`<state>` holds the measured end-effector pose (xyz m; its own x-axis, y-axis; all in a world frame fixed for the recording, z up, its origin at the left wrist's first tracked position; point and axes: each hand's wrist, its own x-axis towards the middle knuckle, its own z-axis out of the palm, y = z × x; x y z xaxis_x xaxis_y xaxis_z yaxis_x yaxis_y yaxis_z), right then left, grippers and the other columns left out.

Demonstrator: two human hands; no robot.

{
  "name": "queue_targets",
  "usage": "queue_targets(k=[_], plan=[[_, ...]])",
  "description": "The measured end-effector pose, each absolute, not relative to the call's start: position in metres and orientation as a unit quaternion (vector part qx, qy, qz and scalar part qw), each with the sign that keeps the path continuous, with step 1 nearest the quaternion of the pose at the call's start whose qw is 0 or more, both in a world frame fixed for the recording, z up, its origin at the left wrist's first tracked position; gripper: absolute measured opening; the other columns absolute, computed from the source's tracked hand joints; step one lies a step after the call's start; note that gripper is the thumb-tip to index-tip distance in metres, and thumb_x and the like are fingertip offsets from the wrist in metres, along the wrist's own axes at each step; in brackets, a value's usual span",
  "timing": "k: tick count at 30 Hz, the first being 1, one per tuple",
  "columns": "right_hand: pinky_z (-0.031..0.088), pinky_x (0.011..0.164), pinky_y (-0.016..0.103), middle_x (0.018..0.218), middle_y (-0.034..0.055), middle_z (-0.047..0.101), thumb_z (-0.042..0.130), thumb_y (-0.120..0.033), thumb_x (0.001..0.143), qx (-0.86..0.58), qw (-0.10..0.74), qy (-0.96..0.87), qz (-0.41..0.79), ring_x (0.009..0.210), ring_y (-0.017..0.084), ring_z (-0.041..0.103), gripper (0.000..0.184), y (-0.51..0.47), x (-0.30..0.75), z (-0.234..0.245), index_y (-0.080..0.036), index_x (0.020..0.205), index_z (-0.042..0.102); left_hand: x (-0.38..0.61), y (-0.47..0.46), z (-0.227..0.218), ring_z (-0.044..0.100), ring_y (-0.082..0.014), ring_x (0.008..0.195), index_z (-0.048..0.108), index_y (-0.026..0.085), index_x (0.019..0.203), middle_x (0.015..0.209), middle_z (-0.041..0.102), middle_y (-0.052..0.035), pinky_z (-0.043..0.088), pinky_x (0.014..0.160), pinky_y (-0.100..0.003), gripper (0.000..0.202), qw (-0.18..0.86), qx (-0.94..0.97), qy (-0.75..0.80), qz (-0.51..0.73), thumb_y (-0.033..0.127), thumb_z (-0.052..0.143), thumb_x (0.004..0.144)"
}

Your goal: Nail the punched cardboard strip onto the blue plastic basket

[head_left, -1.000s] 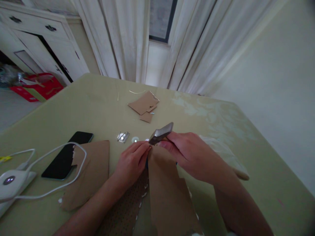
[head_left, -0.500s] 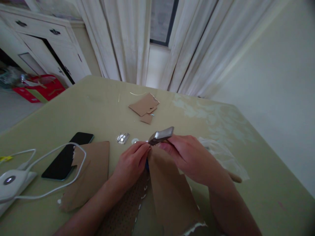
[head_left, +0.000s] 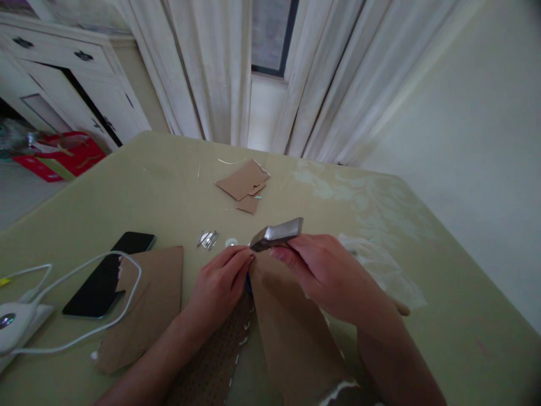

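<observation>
My right hand grips a grey metal tool, its end pressed at the top edge of a brown cardboard piece in front of me. My left hand pinches the same spot of the cardboard from the left, fingers closed. A perforated dark brown sheet lies under my left forearm. A small blue bit shows between the two hands; what it is cannot be made out.
On the green table lie a black phone, a white cable with a white device, another cardboard piece, small metal pins, cardboard scraps and clear plastic. Curtains hang behind.
The hands stay together on the cardboard. The metal tool has tilted slightly flatter. The view has shifted a little, so table items sit further left.
</observation>
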<state>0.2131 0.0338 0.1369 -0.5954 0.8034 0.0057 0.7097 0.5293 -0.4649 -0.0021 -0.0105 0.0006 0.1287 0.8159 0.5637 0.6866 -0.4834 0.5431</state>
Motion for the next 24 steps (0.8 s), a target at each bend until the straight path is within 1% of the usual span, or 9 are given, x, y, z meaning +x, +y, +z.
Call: queue_targets(k=[4,7,10,13,17,20,24], plan=[[0.047,0.081,0.032,0.097,0.0086,0.082,0.051,-0.039,0.118,-0.431,0.072,-0.875,0.211,0.087,0.023,0.075,0.031,0.034,0.210,0.134,-0.020,0.108,0.074,-0.004,-0.011,0.004,0.080,-0.0195,0.098,0.077,0.019,0.109,0.112,0.082,-0.0095,0.064,0.092,-0.029,0.021,0.097,0.745,0.505,0.425,0.013,0.057,0.110],[0.048,0.082,0.032,0.099,0.0094,0.082,0.051,-0.038,0.119,-0.429,0.099,-0.872,0.214,0.091,0.024,0.076,0.031,0.035,0.213,0.134,-0.020,0.110,0.074,-0.005,-0.011,0.006,0.080,-0.0194,0.096,0.076,0.019,0.108,0.110,0.083,-0.0080,0.063,0.092,-0.029,0.017,0.106,0.737,0.504,0.436,0.016,0.060,0.109],[0.049,0.082,0.032,0.101,0.0088,0.083,0.051,-0.037,0.118,-0.432,0.124,-0.866,0.221,0.091,0.024,0.077,0.029,0.037,0.217,0.134,-0.020,0.116,0.075,-0.005,-0.011,0.009,0.080,-0.0191,0.099,0.076,0.021,0.114,0.113,0.083,-0.0057,0.063,0.094,-0.030,0.014,0.135,0.729,0.509,0.438,0.019,0.063,0.108],[0.050,0.082,0.032,0.102,0.0081,0.083,0.051,-0.035,0.118,-0.434,0.122,-0.864,0.225,0.091,0.023,0.078,0.028,0.040,0.218,0.134,-0.021,0.118,0.076,-0.003,-0.011,0.010,0.080,-0.0204,0.106,0.074,0.023,0.121,0.118,0.082,-0.0053,0.063,0.096,-0.032,0.016,0.166,0.721,0.516,0.431,0.023,0.065,0.107],[0.051,0.081,0.032,0.101,0.0077,0.084,0.052,-0.035,0.118,-0.432,0.120,-0.864,0.226,0.090,0.023,0.078,0.028,0.043,0.218,0.132,-0.021,0.118,0.076,-0.001,-0.014,0.007,0.078,-0.0238,0.109,0.072,0.024,0.123,0.120,0.081,-0.0062,0.063,0.099,-0.037,0.020,0.202,0.703,0.530,0.429,0.032,0.072,0.104],[0.051,0.081,0.033,0.101,0.0078,0.084,0.051,-0.036,0.118,-0.431,0.125,-0.865,0.225,0.091,0.024,0.079,0.029,0.043,0.219,0.131,-0.021,0.116,0.076,0.000,-0.014,0.002,0.077,-0.0251,0.112,0.071,0.025,0.124,0.122,0.080,-0.0063,0.062,0.101,-0.040,0.024,0.226,0.685,0.545,0.427,0.034,0.075,0.102],[0.051,0.081,0.034,0.105,0.0082,0.085,0.050,-0.039,0.118,-0.424,0.132,-0.869,0.219,0.091,0.026,0.080,0.031,0.040,0.221,0.132,-0.021,0.116,0.075,0.000,-0.013,-0.001,0.077,-0.0232,0.113,0.074,0.026,0.123,0.122,0.081,-0.0047,0.061,0.102,-0.038,0.018,0.249,0.665,0.552,0.437,0.032,0.068,0.107]])
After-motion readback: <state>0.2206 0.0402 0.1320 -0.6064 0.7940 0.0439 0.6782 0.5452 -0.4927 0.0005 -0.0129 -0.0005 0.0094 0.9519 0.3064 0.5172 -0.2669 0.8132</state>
